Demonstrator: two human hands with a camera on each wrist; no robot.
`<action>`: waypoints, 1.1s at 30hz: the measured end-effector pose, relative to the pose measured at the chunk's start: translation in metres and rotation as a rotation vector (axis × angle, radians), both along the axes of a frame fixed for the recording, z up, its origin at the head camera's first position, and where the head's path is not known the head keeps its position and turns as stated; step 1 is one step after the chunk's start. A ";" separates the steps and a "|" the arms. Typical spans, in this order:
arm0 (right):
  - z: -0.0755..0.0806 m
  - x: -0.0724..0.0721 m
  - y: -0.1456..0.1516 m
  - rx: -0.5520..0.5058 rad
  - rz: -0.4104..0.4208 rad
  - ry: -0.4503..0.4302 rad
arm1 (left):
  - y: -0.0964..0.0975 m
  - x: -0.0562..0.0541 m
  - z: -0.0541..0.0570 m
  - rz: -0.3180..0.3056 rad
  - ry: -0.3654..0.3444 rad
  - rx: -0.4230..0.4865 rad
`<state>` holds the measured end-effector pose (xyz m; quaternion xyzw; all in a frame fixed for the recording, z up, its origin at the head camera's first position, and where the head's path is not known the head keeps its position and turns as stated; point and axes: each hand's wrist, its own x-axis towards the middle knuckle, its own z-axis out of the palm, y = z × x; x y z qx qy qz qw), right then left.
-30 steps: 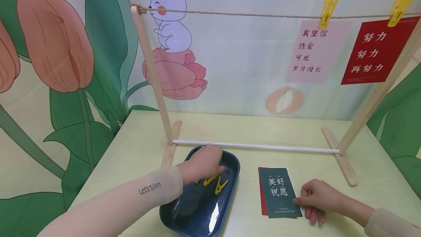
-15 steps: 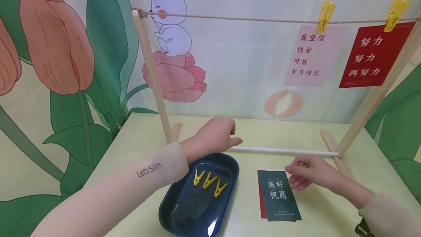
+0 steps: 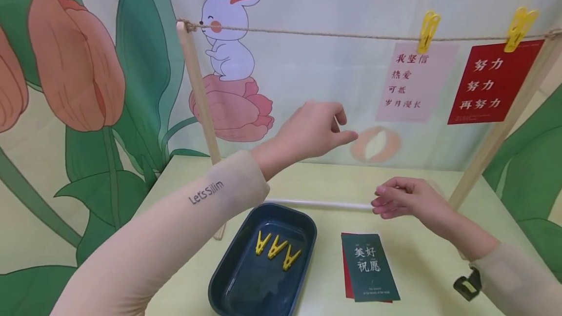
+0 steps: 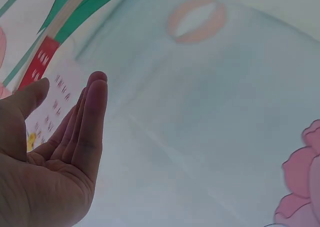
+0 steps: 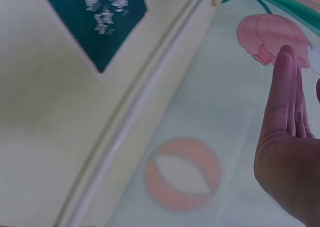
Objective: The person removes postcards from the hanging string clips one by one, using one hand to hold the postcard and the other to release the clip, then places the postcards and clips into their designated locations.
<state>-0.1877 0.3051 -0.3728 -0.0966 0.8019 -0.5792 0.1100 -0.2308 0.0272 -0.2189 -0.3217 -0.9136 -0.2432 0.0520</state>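
Observation:
My left hand (image 3: 316, 128) is raised in front of the backdrop, with thumb and fingers apart and nothing between them; the left wrist view also shows this palm (image 4: 55, 182) bare. Lower to the right, my right hand (image 3: 408, 199) hovers above the table behind the cards, its fingers (image 5: 282, 97) fairly straight and holding nothing. A dark green card (image 3: 371, 269) with white characters lies over a red card (image 3: 348, 277), which is mostly covered. Three yellow clothespins (image 3: 276, 247) lie in a dark blue tray (image 3: 303, 257). Overhead, a twine line (image 3: 307, 33) spans the wooden frame.
A pink card (image 3: 414, 82) and a red card (image 3: 493, 82) hang from the twine, each under a yellow clothespin (image 3: 428, 30). Wooden posts (image 3: 199, 91) stand on both sides, with a white rod (image 3: 325, 204) low between them. A printed cloth backdrop hangs behind the table.
My left hand has risen from the tray, up and to the right. My right hand has left the green card and moved up. The camera view has tilted slightly upward.

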 end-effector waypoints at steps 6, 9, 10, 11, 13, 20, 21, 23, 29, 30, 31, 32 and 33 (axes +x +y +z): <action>0.022 -0.006 0.000 -0.083 -0.062 0.059 | 0.021 -0.001 0.036 -0.033 0.061 0.035; 0.028 -0.009 0.001 -0.185 -0.047 0.095 | 0.031 0.001 0.052 -0.046 0.095 0.028; 0.030 -0.010 0.001 -0.216 -0.039 0.102 | 0.034 0.002 0.056 -0.052 0.109 0.025; 0.031 -0.010 0.001 -0.246 -0.032 0.101 | 0.037 0.004 0.060 -0.056 0.118 0.022; 0.033 -0.011 0.001 -0.278 -0.020 0.101 | 0.043 0.006 0.068 -0.068 0.140 0.015; 0.041 -0.014 0.002 -0.378 -0.034 0.124 | 0.063 0.008 0.090 -0.097 0.201 0.015; 0.042 -0.015 0.002 -0.415 -0.038 0.121 | 0.066 0.008 0.092 -0.107 0.209 0.022; 0.045 -0.017 0.002 -0.469 -0.052 0.110 | 0.070 0.006 0.095 -0.131 0.213 0.040; 0.053 -0.024 -0.004 -0.687 -0.098 0.071 | 0.082 0.000 0.102 -0.156 0.317 0.033; 0.055 -0.025 -0.005 -0.734 -0.095 0.071 | 0.084 -0.001 0.104 -0.146 0.344 0.029; 0.056 -0.026 -0.007 -0.782 -0.091 0.072 | 0.085 -0.003 0.105 -0.136 0.369 0.026; 0.057 -0.027 -0.008 -0.828 -0.091 0.074 | 0.087 -0.004 0.107 -0.126 0.385 0.027; 0.059 -0.028 -0.010 -0.863 -0.094 0.075 | 0.088 -0.005 0.108 -0.116 0.394 0.032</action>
